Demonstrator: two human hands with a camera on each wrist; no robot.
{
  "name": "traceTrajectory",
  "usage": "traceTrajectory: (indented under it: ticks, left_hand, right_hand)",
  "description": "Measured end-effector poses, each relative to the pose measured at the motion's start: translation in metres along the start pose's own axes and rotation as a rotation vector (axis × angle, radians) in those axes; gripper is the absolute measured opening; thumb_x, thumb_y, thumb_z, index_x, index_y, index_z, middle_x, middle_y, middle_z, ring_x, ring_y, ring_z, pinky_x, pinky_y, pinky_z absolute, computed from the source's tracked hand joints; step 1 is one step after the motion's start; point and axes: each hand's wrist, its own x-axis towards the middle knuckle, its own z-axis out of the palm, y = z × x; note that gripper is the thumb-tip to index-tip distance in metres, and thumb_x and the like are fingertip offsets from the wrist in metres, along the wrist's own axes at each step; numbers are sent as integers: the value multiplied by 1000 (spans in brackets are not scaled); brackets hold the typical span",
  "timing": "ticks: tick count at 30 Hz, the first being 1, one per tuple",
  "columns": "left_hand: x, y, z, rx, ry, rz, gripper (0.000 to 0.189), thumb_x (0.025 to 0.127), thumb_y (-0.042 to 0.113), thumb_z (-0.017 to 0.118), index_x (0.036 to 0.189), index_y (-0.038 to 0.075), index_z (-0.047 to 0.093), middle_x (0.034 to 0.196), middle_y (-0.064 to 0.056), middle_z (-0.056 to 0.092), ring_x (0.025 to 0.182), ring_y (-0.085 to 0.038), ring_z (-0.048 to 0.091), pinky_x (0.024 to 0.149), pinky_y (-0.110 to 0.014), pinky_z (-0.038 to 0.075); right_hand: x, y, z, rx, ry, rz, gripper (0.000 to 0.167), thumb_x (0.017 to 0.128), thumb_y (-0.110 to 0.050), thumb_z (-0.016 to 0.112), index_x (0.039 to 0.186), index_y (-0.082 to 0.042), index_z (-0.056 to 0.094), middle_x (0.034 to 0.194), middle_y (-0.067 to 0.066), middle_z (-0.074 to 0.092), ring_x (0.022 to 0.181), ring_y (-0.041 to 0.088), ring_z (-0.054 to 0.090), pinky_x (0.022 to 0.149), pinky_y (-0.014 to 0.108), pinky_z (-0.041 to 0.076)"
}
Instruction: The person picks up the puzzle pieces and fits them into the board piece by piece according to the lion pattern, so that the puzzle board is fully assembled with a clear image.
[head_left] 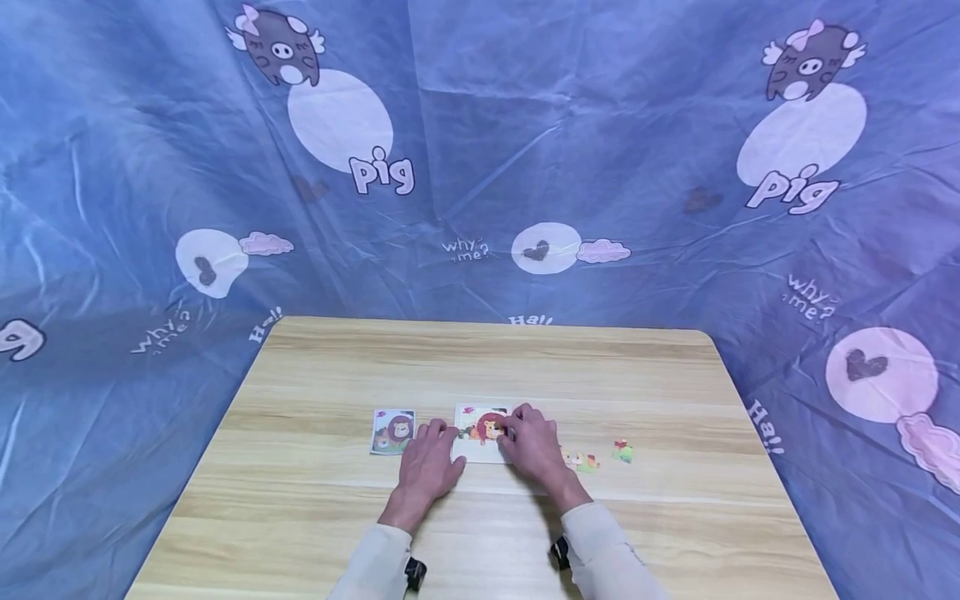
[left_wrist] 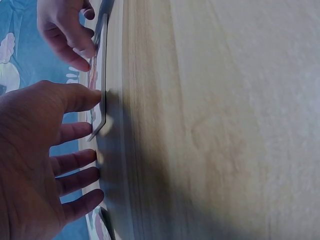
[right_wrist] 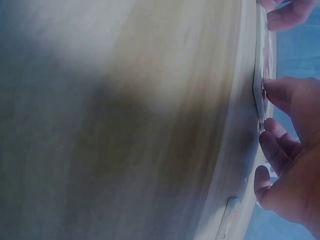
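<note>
A white puzzle board [head_left: 477, 453] lies flat on the table, with part of a lion picture [head_left: 480, 423] pieced together on its far portion. My left hand [head_left: 431, 463] rests at its left side; in the left wrist view the thumb [left_wrist: 90, 97] touches the board's near edge and the other fingers are spread loosely. From the right, my right hand [head_left: 534, 443] reaches over the picture, its fingertips on the right part of the lion. In the right wrist view its thumb [right_wrist: 276, 90] presses on the board and the other fingers bend loosely. No piece shows between them.
A printed lion card [head_left: 382, 440] lies left of the board, beside my left hand. Loose puzzle pieces [head_left: 585, 462] lie to the right near my right wrist, with another small colourful group [head_left: 622, 451] further right. Blue printed cloth [head_left: 480, 167] hangs around the wooden table [head_left: 315, 517].
</note>
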Motion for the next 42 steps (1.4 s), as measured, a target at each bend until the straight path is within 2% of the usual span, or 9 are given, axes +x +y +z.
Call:
traceTrajectory:
  ticks: [9,17,20,28,37,42]
  left_hand:
    - [0,1,-1,21,12,5,40,80,35,68,115,15,67,116,-7,58,98,-27,55,69,-39,50]
    - [1,2,-2,17,22,8,39,80,33,69,114,15,67,116,-8,59,97,-27,55,69,-38,50]
    - [1,2,-2,6,23,6,39,80,32,69,114,14,67,116,-8,59,97,-27,55,69,-38,50]
    - [0,2,-1,1,13,-1,39,80,33,68,115,14,67,117,-9,58,99,-27,54,69,-39,50]
    - [-1,0,1,2,5,-6,39,81,33,67,115,15,67,119,-9,58,99,-27,53,68,-39,49]
    - [-1,0,1,6,7,-8,39,80,32,67,115,14,67,119,-9,58,100,-28,53,68,-39,49]
  right_hand:
    - [1,-2,-1,-42,6,-5,32,81,-27,72,113,-25,72,102,1,57,94,21,54,74,37,37]
    - [-1,0,-7,8,3,5,35,79,-27,74,113,-24,71,104,1,57,95,20,54,76,36,36]
    - [-3,3,-10,43,2,22,36,78,-29,74,114,-24,70,104,0,57,95,19,53,79,36,37]
    - [-11,15,-19,91,16,36,54,73,-29,80,123,-20,63,103,3,56,91,18,52,81,37,47]
    - [-22,28,-26,92,-23,69,53,74,-31,80,123,-21,64,106,2,58,92,17,53,83,37,47]
    - [-26,34,-30,77,-32,69,52,74,-31,80,123,-21,64,111,3,61,99,21,56,89,42,48]
